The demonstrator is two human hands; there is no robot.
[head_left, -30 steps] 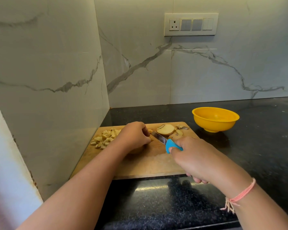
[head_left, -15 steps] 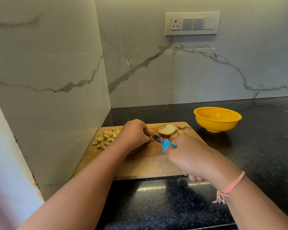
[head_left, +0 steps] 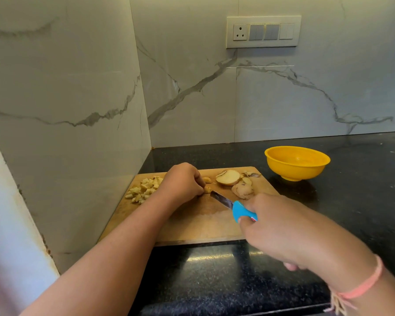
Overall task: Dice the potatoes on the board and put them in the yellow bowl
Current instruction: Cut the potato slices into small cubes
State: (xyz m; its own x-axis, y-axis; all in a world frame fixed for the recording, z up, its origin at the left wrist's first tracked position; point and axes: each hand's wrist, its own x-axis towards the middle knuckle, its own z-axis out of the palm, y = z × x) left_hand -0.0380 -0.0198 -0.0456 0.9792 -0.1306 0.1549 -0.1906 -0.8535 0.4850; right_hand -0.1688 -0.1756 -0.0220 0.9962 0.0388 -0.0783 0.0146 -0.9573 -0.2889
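A wooden cutting board (head_left: 198,224) lies on the black counter. My left hand (head_left: 183,182) curls over a small potato piece (head_left: 207,189) near the board's middle and pins it down. My right hand (head_left: 276,224) grips a blue-handled knife (head_left: 242,209); its blade points at that piece and its tip is beside my left fingers. A pile of diced potato (head_left: 144,189) lies at the board's left. A potato half (head_left: 228,177) and another chunk (head_left: 242,190) lie at the board's far right. The yellow bowl (head_left: 297,163) stands right of the board, holding nothing I can see.
Marble walls close in on the left and behind the counter, meeting in a corner just behind the board. A switch plate (head_left: 263,31) is on the back wall. Potato peel scraps (head_left: 251,174) lie at the board's far right corner. Black counter (head_left: 363,190) spreads to the right.
My right hand has drawn the knife back toward me and to the right, so more blade shows. My left hand stays on the potato piece.
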